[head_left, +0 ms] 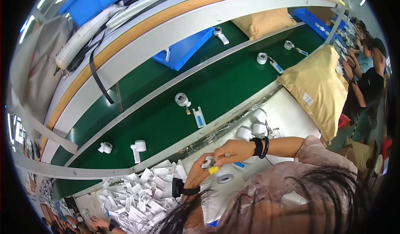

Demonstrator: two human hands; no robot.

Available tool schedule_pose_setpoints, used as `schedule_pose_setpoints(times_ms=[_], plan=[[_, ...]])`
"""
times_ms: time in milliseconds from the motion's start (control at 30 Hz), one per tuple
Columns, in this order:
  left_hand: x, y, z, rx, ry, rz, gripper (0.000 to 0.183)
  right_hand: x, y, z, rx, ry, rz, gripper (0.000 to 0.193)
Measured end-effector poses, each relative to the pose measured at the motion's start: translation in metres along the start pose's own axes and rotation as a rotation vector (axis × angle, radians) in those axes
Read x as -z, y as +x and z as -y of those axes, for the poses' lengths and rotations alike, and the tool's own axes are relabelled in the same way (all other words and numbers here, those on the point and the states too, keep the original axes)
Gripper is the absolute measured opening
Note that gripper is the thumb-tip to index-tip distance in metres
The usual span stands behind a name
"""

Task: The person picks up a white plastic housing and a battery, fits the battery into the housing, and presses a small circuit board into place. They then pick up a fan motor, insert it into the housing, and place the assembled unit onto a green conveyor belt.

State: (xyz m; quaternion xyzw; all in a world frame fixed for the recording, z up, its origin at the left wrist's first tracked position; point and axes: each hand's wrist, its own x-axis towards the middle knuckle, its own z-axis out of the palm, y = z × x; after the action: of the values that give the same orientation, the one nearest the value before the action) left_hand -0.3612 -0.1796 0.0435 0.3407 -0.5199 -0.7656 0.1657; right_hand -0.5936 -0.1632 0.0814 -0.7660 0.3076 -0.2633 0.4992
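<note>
My left hand [199,172] is closed around a small white plastic part [208,163] in front of me. My right hand [234,150] comes from the right with its fingers pinched against the same part; whether they grip anything smaller is hidden. Just below the fingertips shows a small yellow piece [213,170], and I cannot tell what it is fixed to. A white round housing [225,178] lies on the worktop under my hands. To the left of my left wrist spreads a heap of white plastic brackets [141,194]. Several white cylindrical housings [245,133] stand beyond my right wrist.
A green conveyor belt [162,125] runs past the worktop, carrying spaced-out white assemblies [199,117]. Behind it are a blue tray [183,53] and a shelf edge [137,23]. A tan bag [318,88] sits at right. Other people's hands work at far right and lower left.
</note>
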Motion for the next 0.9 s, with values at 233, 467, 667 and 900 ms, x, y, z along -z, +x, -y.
schedule_pose_setpoints(times_ms=[233,467,667,900], plan=[[-0.043,-0.005,-0.016,-0.147,0.271,0.114,0.038,-0.009,-0.067,0.033,-0.089,0.336,-0.084,0.024],[-0.083,-0.032,-0.041,-0.085,-0.072,0.107,0.021,-0.019,-0.106,0.020,-0.127,0.675,-0.047,0.022],[-0.121,-0.052,-0.056,-0.328,0.783,-0.200,0.028,-0.013,-0.115,0.034,-0.272,0.635,0.000,0.014],[-0.142,-0.037,-0.017,-0.294,-0.001,-0.440,0.021,-0.032,-0.113,0.033,0.047,-0.287,-0.713,0.012]])
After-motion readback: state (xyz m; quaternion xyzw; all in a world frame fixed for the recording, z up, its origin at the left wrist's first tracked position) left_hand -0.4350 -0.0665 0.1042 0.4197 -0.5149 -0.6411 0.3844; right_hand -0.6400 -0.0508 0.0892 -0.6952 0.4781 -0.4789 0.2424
